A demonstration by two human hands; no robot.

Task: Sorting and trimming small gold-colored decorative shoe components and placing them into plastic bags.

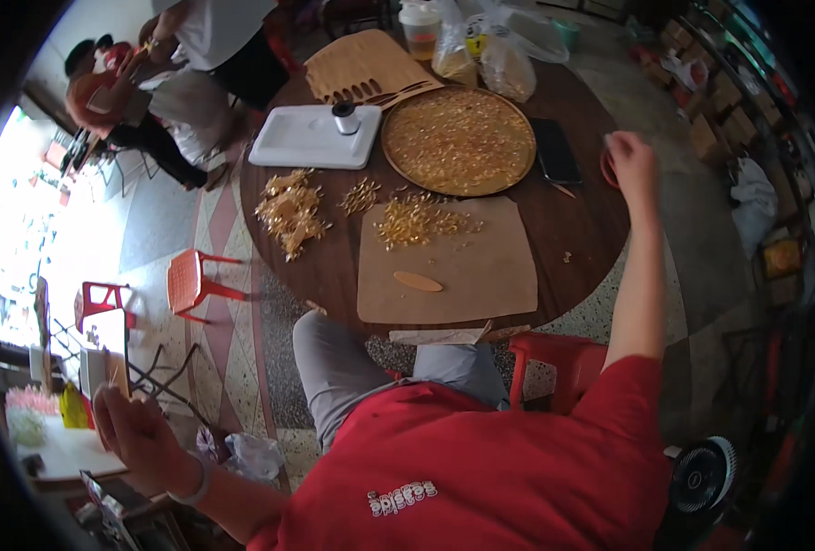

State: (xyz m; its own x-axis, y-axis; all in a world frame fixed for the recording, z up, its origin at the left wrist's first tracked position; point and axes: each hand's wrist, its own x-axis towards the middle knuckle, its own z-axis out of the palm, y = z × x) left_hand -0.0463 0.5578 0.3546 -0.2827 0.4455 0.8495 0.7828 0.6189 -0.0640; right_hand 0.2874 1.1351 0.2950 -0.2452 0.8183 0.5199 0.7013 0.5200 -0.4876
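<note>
My left hand (pixel 141 433) is raised out to the left, well away from the table, with its fingers pinched together. Whatever it may hold is too small to make out. Beyond the table's right edge, my right hand (pixel 635 165) has its fingers curled; a red loop (pixel 608 169) shows at them, and I cannot tell its kind. In front of me a brown sheet (pixel 453 298) bears a heap of small golden pieces (pixel 417 220) and a flat, leaf-shaped tan piece (pixel 418 281). Behind it, a round tray (pixel 398 170) is covered with more golden pieces.
On the round wooden table (pixel 582 248) are a white rectangular tray (pixel 284 138) with a small dark-topped cylinder (pixel 345 118), crumpled golden scraps (pixel 290 211), a phone (pixel 555 151), a cut tan sheet (pixel 362 64) and plastic bags (pixel 508 69). Red stools (pixel 196 283) stand left; people stand far left.
</note>
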